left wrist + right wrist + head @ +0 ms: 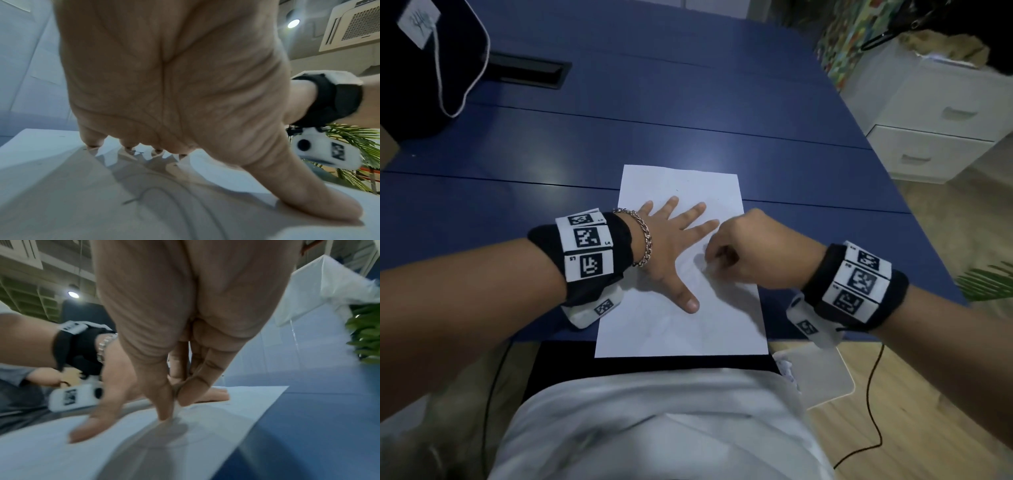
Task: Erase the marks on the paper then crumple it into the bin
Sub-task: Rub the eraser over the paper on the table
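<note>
A person's left hand lies flat with fingers spread, its grip released, pressing a white rectangular sheet of paper at the near edge of a blue worktop. The right hand, fingers bunched, pinches something small and pale against the sheet; what it is cannot be told. Faint pencil lines show on the paper.

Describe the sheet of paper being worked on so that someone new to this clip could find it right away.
Start at the blue table filling the head view. At its near edge lies one white sheet of paper, lengthwise away from the person. It is the only sheet there, with the left hand spread flat on it and the right hand bunched against it.
</note>
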The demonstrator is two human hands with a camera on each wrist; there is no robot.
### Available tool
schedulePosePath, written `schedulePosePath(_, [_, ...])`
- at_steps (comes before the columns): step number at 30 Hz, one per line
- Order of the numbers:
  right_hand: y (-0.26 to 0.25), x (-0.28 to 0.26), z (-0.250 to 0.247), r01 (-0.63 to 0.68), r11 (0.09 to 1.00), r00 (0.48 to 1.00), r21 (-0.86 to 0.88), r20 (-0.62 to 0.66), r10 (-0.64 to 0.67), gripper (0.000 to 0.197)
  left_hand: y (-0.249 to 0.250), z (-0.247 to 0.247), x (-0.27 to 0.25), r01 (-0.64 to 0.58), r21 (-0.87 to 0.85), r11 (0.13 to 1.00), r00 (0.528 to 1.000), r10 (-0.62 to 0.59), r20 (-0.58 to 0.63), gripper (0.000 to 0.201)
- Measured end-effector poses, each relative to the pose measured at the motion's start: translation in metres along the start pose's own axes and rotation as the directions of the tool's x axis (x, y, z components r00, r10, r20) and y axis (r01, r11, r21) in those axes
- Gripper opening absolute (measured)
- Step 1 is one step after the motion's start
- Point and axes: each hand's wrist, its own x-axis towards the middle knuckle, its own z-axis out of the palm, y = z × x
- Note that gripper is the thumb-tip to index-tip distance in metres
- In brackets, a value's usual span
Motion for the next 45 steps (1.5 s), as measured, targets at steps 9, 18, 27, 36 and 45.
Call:
schedulePosePath(9, [0.019,0.005,-0.009,-0.131,0.991,0.985,-0.012,-0.11,0.129,0.02,0.001,-0.001,0.0,0.001,-0.002,1.0,1.0,-0.001,0.006,0.154])
schedulePosePath(18, [0.022,-0.012,-0.001,-0.133,0.991,0.982,-0.005,-0.133,0.131,0.018,0.011,-0.011,-0.002,0.036,0.04,0.999,0.999,-0.037,0.035,0.146])
schedulePosePath(27, [0.021,-0.015,-0.005,-0.151,0.989,0.982,-0.012,-0.114,0.148,0.017,0.011,-0.014,0.001,0.053,0.028,0.998,0.997,-0.054,0.06,0.154])
schedulePosePath(36, [0.021,-0.023,-0.005,-0.149,0.987,0.986,-0.062,-0.086,0.144,0.013,0.013,-0.016,0.0,0.053,0.048,0.997,0.995,-0.057,0.085,0.153])
schedulePosePath(45, [0.02,-0.03,-0.005,-0.149,0.986,0.986,-0.071,-0.079,0.143,0.012,0.013,-0.016,0.001,0.053,0.05,0.997,0.994,-0.058,0.098,0.154])
